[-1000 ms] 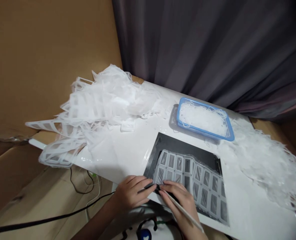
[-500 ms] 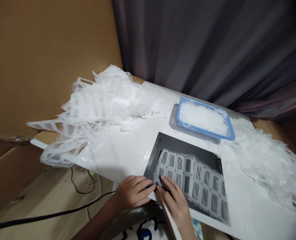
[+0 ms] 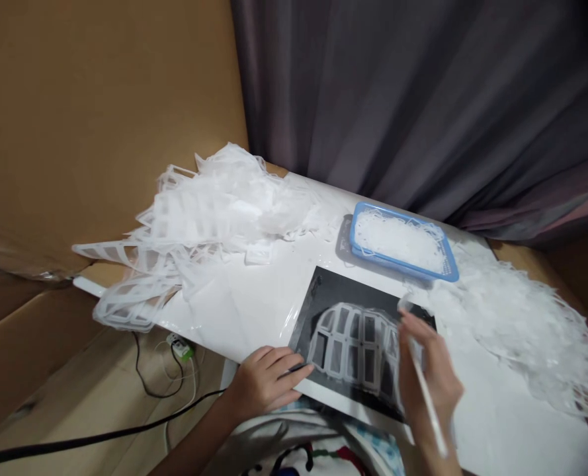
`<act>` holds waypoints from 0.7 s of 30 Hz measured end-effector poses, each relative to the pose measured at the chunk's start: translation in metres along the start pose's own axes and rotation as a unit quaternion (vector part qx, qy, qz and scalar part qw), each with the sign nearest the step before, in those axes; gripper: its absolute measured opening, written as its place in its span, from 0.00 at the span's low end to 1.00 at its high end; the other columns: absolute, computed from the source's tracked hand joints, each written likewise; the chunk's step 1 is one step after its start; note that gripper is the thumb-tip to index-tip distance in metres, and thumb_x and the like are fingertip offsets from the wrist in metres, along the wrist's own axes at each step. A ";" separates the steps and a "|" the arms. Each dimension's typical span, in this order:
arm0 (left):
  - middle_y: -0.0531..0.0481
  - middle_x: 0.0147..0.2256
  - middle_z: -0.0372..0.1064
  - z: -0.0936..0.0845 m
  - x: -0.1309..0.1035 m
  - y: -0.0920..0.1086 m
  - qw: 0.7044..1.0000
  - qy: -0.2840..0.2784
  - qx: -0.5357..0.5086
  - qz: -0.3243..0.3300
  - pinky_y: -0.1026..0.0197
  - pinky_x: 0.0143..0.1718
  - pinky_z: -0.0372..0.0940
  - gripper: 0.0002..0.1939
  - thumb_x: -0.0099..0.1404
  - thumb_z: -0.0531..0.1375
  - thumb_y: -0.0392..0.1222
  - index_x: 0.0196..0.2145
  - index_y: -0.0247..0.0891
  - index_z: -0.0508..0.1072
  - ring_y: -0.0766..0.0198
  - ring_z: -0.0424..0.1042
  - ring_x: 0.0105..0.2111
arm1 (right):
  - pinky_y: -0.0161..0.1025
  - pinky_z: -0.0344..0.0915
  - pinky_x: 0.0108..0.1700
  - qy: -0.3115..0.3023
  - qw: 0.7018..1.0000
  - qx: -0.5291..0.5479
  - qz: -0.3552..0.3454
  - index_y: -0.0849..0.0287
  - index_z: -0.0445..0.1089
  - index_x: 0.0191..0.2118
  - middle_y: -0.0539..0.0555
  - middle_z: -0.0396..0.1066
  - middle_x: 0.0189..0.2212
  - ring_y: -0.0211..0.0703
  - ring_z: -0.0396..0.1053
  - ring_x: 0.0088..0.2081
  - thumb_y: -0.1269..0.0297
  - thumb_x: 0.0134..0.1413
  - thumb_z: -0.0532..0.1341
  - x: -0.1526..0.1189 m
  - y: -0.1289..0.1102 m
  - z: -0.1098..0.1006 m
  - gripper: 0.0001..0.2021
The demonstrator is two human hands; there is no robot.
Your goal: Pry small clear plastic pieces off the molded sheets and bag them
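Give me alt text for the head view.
A translucent windowed sheet lies on a black mat, a person's left hand at its near left corner, right hand holding a white stick. Beyond sits a blue basket of white pieces.

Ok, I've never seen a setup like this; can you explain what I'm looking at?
There is no machine here: a person works with two bare hands, seen by one camera worn on the head, looking forward and down.

On the white tabletop lies a black mat bearing a translucent windowed sheet. Beyond it stands a blue basket of small white pieces. A heap of white sheets lies to the left, a pale, tangled heap to the right.

The left hand rests at the mat's near left corner. The right hand, slightly blurred, holds a thin pale stick.
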State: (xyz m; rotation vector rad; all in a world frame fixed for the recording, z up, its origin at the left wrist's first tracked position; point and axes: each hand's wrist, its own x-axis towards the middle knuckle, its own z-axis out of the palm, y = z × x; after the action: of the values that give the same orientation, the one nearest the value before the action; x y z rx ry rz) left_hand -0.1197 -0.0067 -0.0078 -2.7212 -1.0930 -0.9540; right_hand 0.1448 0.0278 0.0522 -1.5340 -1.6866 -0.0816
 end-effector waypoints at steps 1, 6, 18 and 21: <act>0.52 0.39 0.75 0.001 -0.001 0.000 1.000 0.002 0.003 -0.001 0.61 0.37 0.61 0.13 0.66 0.59 0.43 0.48 0.42 0.73 0.63 0.71 0.39 | 0.48 0.68 0.51 0.041 0.999 -0.009 0.033 0.59 0.72 0.46 0.58 0.75 0.46 0.50 0.73 0.47 0.61 0.63 0.58 0.010 -0.003 -0.009 0.11; 0.52 0.44 0.73 0.003 -0.006 0.003 1.000 0.015 0.005 -0.018 0.60 0.43 0.61 0.15 0.64 0.61 0.42 0.49 0.44 0.72 0.62 0.69 0.43 | 0.44 0.67 0.50 -0.002 1.000 0.015 0.007 0.58 0.72 0.40 0.58 0.75 0.44 0.48 0.73 0.47 0.61 0.61 0.60 0.016 -0.004 -0.024 0.07; 0.52 0.68 0.44 0.005 0.016 0.006 0.961 -0.255 0.042 -0.099 0.47 0.64 0.37 0.41 0.58 0.57 0.42 0.67 0.37 0.48 0.56 0.43 0.65 | 0.43 0.68 0.51 -0.309 0.900 0.277 0.131 0.55 0.75 0.39 0.56 0.75 0.45 0.48 0.74 0.47 0.55 0.61 0.59 -0.010 -0.031 0.041 0.11; 0.53 0.68 0.43 0.006 0.014 0.004 0.962 -0.252 0.026 -0.103 0.48 0.65 0.36 0.38 0.61 0.55 0.44 0.67 0.39 0.48 0.57 0.44 0.65 | 0.44 0.68 0.50 -0.324 0.889 0.302 0.120 0.55 0.75 0.40 0.57 0.76 0.43 0.49 0.74 0.46 0.56 0.61 0.59 -0.009 -0.029 0.046 0.11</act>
State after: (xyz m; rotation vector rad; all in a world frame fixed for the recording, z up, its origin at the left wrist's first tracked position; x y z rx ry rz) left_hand -0.1059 0.0002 -0.0042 -2.9265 -1.4712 -0.2274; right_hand 0.0956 0.0391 0.0306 -1.3232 -1.7389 1.0965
